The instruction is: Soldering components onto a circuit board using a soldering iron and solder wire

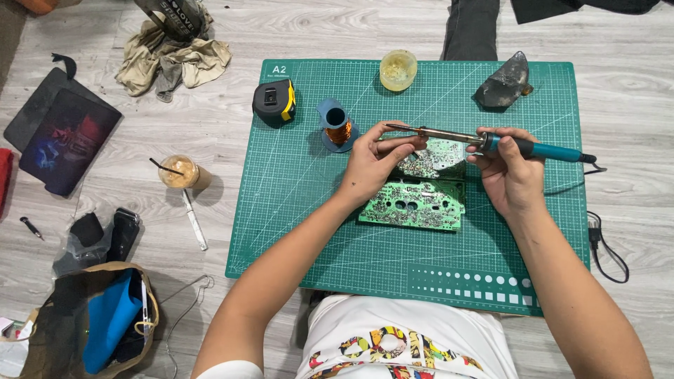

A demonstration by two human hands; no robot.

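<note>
My right hand [511, 172] grips a soldering iron [491, 141] with a teal handle, its metal shaft pointing left over the mat. My left hand [375, 163] is closed on a small circuit board [439, 158], holding it tilted just under the iron's tip. A larger green circuit board [414, 205] lies flat on the green cutting mat [295, 196] right below both hands. A blue spool of copper wire [338, 125] stands just left of my left hand.
On the mat sit a black and yellow tape measure [274, 101], a yellowish round pot [398, 69] and a dark grey lump [504, 83]. On the floor to the left are an iced drink cup [180, 172], a rag pile [172, 60], a dark pouch [62, 133] and an open bag [98, 319]. The iron's black cord [607, 245] loops at right.
</note>
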